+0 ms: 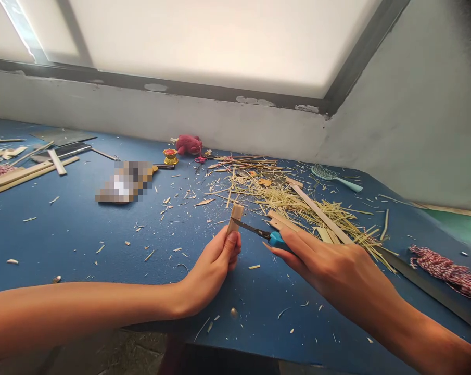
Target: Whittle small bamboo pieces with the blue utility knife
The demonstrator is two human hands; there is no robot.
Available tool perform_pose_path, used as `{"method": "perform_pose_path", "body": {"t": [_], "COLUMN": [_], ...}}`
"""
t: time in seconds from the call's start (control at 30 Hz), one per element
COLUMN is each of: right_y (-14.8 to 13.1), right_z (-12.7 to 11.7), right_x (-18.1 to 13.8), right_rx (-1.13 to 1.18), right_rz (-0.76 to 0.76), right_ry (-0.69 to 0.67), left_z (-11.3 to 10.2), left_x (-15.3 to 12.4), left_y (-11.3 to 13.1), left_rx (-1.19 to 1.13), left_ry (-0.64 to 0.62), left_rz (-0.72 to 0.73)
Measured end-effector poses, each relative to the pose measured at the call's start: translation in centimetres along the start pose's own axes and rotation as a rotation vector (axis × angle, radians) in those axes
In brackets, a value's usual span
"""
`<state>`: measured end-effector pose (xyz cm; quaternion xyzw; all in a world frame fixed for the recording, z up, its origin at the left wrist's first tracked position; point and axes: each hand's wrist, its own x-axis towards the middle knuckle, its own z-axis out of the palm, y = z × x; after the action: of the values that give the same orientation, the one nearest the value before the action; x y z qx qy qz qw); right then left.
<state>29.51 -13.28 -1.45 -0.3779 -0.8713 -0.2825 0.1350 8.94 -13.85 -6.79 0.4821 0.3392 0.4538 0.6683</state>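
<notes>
My left hand [219,255] is closed round a short flat strip of pale wood, likely bamboo [236,214], whose upper end sticks up above the thumb. In my right hand [317,255] is a utility knife with a blue handle [277,240]. Its dark blade reaches leftward and touches the face of the strip just above my left thumb. The lower part of the strip is hidden inside my left fist. Behind the knife lies a heap of thin straw-coloured shavings [285,200], with flat wooden slats [317,211] on it.
Small chips litter the blue table [102,291]. A pale green hairbrush [336,178], red-and-white cord [448,271] and a long dark blade [426,286] lie rightward. A maroon plush thing [188,145], a small gold stand [170,155] and a blurred-out object [126,182] lie farther back. Slats [28,172] lie left.
</notes>
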Motion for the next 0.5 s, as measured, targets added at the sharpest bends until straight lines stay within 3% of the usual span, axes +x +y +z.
{"method": "perform_pose_path", "body": {"t": [0.3, 0.5], "right_y": [0.04, 0.44], "right_z": [-0.21, -0.3], "right_x": [-0.14, -0.66], "right_rx": [0.043, 0.014], "right_rz": [0.026, 0.032], "right_ry": [0.009, -0.027], "left_z": [0.0, -0.1], "left_x": [-0.21, -0.05], "left_y": [0.18, 0.0], "left_rx": [0.005, 0.033], "left_ry": [0.007, 0.024], "left_rz": [0.043, -0.008]}}
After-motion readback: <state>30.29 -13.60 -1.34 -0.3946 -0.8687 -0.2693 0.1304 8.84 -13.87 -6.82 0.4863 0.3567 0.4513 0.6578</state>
